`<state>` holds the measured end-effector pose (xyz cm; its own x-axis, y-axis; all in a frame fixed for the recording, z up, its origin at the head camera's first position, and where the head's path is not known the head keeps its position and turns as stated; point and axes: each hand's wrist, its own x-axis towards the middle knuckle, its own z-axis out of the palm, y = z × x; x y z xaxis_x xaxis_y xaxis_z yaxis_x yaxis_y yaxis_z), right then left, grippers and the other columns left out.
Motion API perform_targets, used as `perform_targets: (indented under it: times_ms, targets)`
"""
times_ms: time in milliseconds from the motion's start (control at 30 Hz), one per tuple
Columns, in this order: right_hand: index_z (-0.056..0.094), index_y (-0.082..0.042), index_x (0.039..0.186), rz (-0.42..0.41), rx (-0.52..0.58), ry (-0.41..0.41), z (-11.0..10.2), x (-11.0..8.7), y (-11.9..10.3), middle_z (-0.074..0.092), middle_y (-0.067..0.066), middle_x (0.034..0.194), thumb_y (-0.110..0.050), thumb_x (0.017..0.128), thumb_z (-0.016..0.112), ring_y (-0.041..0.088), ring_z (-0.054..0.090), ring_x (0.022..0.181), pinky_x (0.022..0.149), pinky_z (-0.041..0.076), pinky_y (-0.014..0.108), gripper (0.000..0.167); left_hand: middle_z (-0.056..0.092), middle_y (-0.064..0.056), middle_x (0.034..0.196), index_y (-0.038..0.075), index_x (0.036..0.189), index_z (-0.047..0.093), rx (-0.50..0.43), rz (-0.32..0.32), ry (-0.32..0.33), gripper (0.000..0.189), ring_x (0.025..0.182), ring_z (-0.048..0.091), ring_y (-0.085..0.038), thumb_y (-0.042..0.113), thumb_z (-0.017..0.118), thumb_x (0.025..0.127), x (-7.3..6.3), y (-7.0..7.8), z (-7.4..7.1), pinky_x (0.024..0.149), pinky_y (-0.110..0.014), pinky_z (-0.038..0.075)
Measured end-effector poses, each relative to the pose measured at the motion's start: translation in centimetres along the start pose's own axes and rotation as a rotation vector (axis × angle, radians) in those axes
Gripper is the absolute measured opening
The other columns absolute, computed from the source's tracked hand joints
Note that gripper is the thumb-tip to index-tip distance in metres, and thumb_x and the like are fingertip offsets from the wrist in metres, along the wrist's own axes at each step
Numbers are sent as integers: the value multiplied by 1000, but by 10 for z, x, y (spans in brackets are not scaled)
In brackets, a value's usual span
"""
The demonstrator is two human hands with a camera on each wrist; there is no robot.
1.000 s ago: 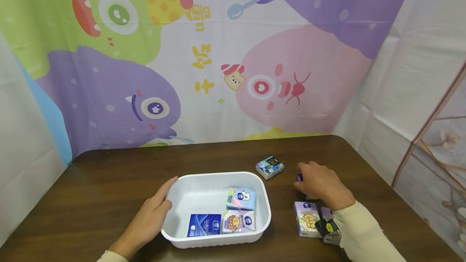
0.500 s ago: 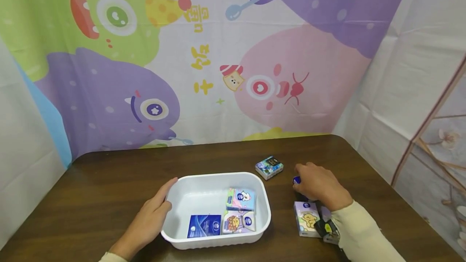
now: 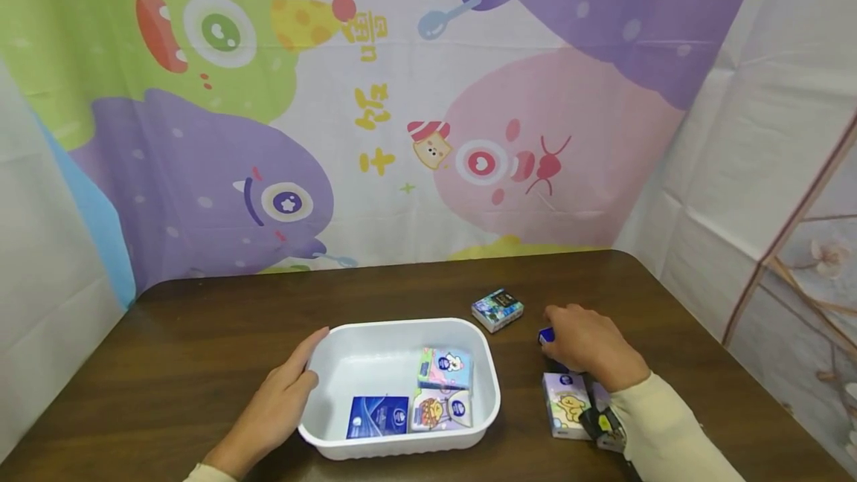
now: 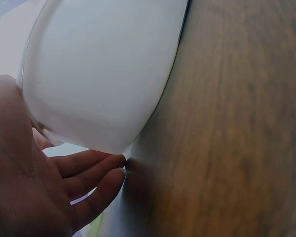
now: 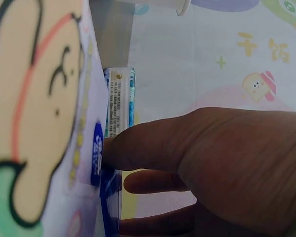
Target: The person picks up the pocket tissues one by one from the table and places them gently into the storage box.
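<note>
fingers (image 5: 153, 181) of right hand (image 3: 592, 344) narrowly pinch blue packet (image 3: 546, 335); left hand's (image 3: 277, 404) straight against tray (image 3: 402, 449)

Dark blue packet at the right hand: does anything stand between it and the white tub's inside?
Only the side wall of the white tub. Otherwise the line from the dark blue packet crosses bare tabletop: the patterned blue packet lies on its far side, the lilac packet with the yellow figure on its near side.

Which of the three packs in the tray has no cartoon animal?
The dark blue pack, leftmost in the tray: it shows lettering and pale swirls. The light blue pack and lilac pack, on its right, both carry cartoon animals.
</note>
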<state>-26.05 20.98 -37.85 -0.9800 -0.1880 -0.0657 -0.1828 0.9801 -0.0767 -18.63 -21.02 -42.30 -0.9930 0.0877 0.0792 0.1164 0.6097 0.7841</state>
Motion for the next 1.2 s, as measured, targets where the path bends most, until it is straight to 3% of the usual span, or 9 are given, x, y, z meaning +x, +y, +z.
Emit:
perform_targets:
  times_ms: [267,733,1200]
  targets:
    - [64,-3,120,3,-10,-4,-2,3,0,68,12,98,-29,85,77,29,64,86,73,51,55,46,39,-15,156,19,157,34,3,-3,5,58,137,43,-35,8,40,100,2,2,-1,107,-56,35]
    - [64,-4,121,32,-35,-46,-3,4,0,68,13,102,-32,86,76,30,64,88,75,51,57,47,42,-17,154,18,157,34,-1,-2,6,58,132,48,-35,7,40,100,2,1,-1,101,-55,42]
    - [65,-6,119,-11,-25,-12,1,2,0,68,9,97,-37,85,75,27,63,84,70,50,55,47,42,-16,154,20,157,35,8,-7,9,58,135,46,-34,9,41,100,0,2,0,105,-56,38]
